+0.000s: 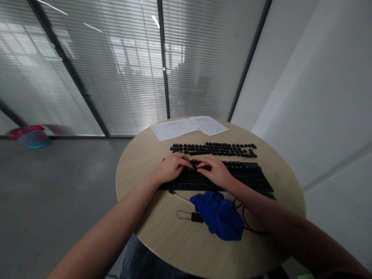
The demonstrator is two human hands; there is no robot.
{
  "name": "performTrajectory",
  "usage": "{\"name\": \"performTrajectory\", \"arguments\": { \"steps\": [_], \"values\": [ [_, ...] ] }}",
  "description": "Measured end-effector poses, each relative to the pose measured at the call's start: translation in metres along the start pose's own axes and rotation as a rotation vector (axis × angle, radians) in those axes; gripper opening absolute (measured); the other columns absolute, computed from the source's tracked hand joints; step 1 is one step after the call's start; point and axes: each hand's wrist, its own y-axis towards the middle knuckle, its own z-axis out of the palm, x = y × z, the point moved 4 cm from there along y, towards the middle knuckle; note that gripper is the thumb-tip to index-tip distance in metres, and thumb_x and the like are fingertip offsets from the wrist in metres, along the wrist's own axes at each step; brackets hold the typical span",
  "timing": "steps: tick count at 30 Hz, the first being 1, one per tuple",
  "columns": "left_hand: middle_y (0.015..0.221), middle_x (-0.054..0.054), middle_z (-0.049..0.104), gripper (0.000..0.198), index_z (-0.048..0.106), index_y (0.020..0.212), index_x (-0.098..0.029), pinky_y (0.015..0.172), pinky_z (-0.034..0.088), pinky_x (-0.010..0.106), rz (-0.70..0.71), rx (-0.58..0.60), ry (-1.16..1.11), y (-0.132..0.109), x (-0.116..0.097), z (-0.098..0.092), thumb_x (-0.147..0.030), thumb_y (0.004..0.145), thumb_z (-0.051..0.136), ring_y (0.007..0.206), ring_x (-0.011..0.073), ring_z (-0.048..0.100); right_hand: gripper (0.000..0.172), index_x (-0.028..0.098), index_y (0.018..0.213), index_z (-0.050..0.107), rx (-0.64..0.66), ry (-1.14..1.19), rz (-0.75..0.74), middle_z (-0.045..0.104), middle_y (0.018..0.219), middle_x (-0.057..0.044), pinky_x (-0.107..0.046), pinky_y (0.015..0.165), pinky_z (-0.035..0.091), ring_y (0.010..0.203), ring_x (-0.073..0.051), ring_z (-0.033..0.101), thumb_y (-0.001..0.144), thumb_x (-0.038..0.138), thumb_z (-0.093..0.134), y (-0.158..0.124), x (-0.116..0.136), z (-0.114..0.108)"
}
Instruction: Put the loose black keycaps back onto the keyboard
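A black keyboard (247, 176) lies across the middle of a round light-wood table (139, 162). My left hand (171, 168) rests on the keyboard's left part with its fingers curled down onto the keys. My right hand (215, 172) lies beside it, fingers bent and pinched at a key near the upper middle; the two hands' fingertips almost meet there. What, if anything, the fingers hold is too small to make out. Behind the keyboard, loose black keycaps (215, 149) are laid out in rows.
A crumpled blue cloth (221, 215) lies in front of the keyboard, with a small wire keycap puller (188, 216) to its left and a black cable (250, 224) beside it. Two paper sheets (188, 127) lie at the table's far edge. A plastic basket (33, 136) stands on the floor, far left.
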Motion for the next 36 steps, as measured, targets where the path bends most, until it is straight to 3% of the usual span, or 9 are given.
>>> {"name": "performTrajectory", "arguments": {
  "steps": [16, 28, 36],
  "values": [
    [0.131, 0.007, 0.064, 0.051, 0.078, 0.114, -0.032, 0.108, 0.046, 0.05, 0.115, 0.0, 0.087, 0.002, -0.006, 0.01, 0.001, 0.087, 0.049, 0.121, 0.024, 0.059, 0.051, 0.028, 0.133, 0.066, 0.004, -0.009, 0.012, 0.08, 0.097, -0.001, -0.04, 0.091, 0.051, 0.099, -0.025, 0.071, 0.084, 0.015, 0.076, 0.001, 0.004, 0.0],
    [0.129, 0.008, 0.065, 0.05, 0.078, 0.114, -0.03, 0.106, 0.047, 0.047, 0.145, 0.004, 0.128, 0.003, -0.004, 0.015, 0.0, 0.087, 0.05, 0.119, 0.0243, 0.061, 0.05, 0.027, 0.133, 0.066, 0.029, 0.005, 0.032, 0.08, 0.099, -0.002, -0.044, 0.097, 0.051, 0.108, -0.027, 0.07, 0.085, 0.016, 0.076, 0.002, 0.003, -0.001],
    [0.128, 0.009, 0.065, 0.051, 0.077, 0.117, -0.031, 0.105, 0.048, 0.047, 0.11, 0.008, 0.186, 0.003, -0.003, 0.017, 0.0, 0.087, 0.05, 0.118, 0.025, 0.061, 0.049, 0.025, 0.134, 0.066, 0.042, -0.029, -0.073, 0.079, 0.107, -0.004, -0.042, 0.093, 0.054, 0.102, -0.024, 0.071, 0.086, 0.014, 0.071, -0.003, -0.002, -0.01]
  ]
}}
